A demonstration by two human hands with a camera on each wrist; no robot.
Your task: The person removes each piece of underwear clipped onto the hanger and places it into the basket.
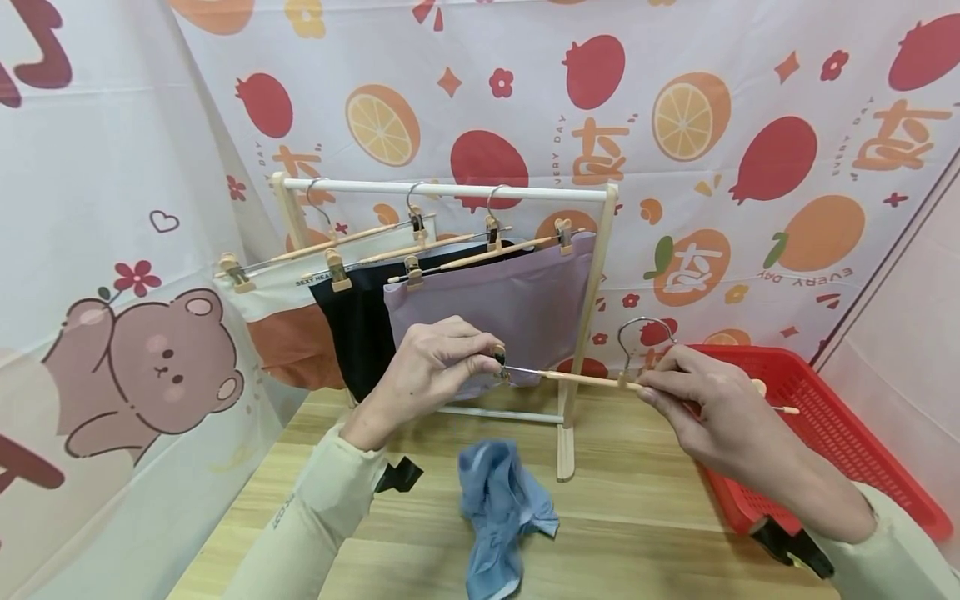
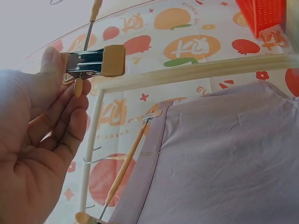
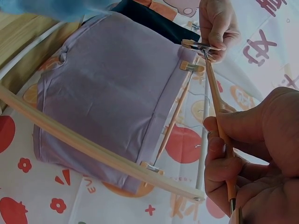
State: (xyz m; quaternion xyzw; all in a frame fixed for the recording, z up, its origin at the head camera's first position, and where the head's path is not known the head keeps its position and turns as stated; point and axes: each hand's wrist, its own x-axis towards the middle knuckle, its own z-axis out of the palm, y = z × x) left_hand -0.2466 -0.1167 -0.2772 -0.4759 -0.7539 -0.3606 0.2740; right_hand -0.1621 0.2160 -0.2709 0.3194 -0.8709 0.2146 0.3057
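My left hand (image 1: 431, 367) pinches a clip (image 2: 93, 63) at one end of a wooden clip hanger (image 1: 588, 381). My right hand (image 1: 712, 408) grips the hanger's bar beside its metal hook (image 1: 628, 346). The hanger is held roughly level in front of the rack, with no garment on it. Below, a crumpled blue cloth garment (image 1: 495, 508) lies on the table. Behind my left hand hangs a lilac garment (image 3: 117, 84), clipped by its waistband. The hanger's other end is partly hidden behind my right hand.
A wooden rack with a white rail (image 1: 450, 190) stands on the wood-grain table (image 1: 622, 533). From it also hang a black garment (image 1: 360, 333) and a white-and-brown one (image 1: 292, 342). At the right is a red plastic basket (image 1: 847, 433). Printed curtains (image 1: 510, 92) surround the table.
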